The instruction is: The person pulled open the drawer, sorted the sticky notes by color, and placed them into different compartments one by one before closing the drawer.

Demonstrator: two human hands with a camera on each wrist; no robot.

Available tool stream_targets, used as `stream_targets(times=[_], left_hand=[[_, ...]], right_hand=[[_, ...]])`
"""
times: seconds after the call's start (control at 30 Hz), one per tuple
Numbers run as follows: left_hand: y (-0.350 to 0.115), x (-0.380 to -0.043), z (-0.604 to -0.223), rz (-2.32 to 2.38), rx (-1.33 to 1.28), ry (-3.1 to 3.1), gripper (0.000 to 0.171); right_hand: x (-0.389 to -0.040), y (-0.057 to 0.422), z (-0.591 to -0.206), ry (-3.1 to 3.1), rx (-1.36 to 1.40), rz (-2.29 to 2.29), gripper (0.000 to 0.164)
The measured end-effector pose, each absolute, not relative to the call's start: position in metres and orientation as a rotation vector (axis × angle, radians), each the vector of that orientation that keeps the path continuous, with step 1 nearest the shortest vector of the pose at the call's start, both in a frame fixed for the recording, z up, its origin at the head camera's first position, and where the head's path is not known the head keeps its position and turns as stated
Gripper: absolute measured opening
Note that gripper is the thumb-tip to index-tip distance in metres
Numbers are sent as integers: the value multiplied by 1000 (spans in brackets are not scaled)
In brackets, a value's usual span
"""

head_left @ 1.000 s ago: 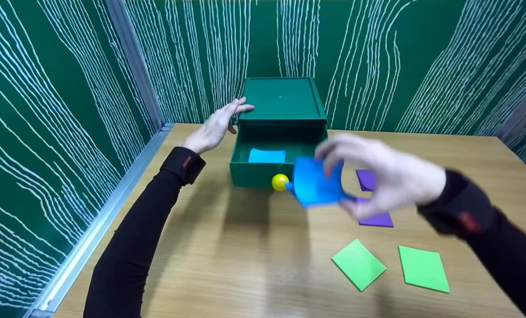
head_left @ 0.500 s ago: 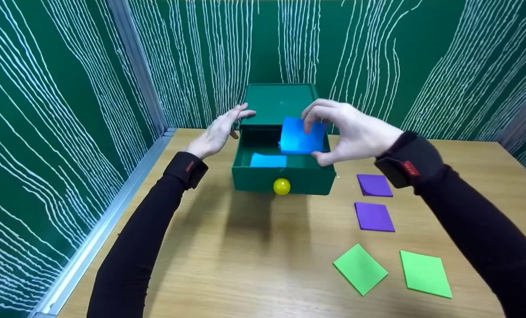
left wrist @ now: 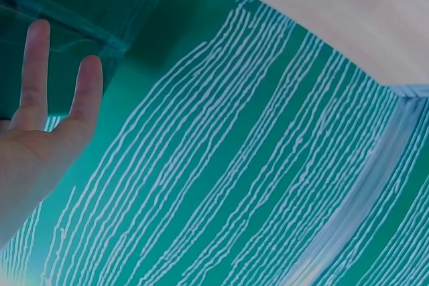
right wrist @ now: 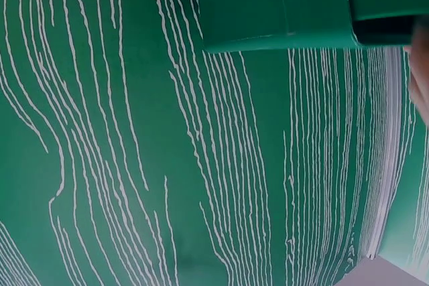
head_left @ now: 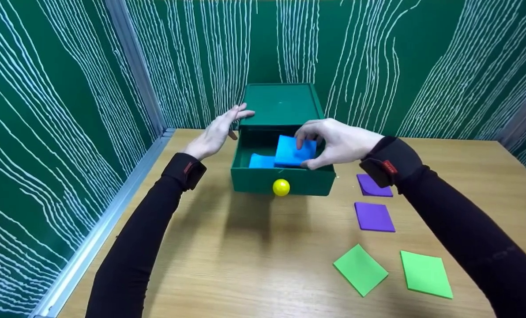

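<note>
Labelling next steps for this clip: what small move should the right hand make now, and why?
Probably the right hand should lower the held blue square into the drawer and release it: the drawer stands open, the square is pinched above its interior, and another blue square already lies inside.

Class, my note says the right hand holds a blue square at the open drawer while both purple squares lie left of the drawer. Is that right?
Not quite: both purple squares lie right of the drawer, not left, as the head view shows. The right hand does hold a blue square at the open drawer.
</note>
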State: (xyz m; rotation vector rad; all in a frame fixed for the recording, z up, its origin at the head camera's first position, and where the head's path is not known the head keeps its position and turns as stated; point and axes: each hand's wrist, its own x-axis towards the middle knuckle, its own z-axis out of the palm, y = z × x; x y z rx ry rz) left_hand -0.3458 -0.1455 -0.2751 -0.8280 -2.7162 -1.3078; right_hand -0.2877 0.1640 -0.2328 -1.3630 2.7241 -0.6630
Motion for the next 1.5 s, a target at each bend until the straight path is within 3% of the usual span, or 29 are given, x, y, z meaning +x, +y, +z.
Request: stream_targets(times=[0.3,0.43,0.57,0.77,0.93,1.23,1.5], left_hand=[[-145,-349,-274,-1297,-839,-2709,62],[-145,-350,-274,-1298,-842,-2712,61],[-144,-349,-274,-1296,-846,-2711,62],[-145,-349,-274,-1282,-837,-2709,65],[-147,-348,-274,-1277,-834,-2700,65],[-148,-347,-276,-1262,-831,-2708,63],[-146,-346,-278,-1296,-841,-2695,62]], right_hand=[[-276,175,-225,2756,-1592,-718,11],[-255,176,-225,2774,-1803,-734,4],[-222,170,-230,2704,-2074,-679,7],[-172,158,-255,2657,-2241,-437,32],[-155,157,-272,2684,-2207,-244,43],[-163,167,-296,2768,-1779,-227,91],[-185,162,-299,2776,-1668,-301,96]])
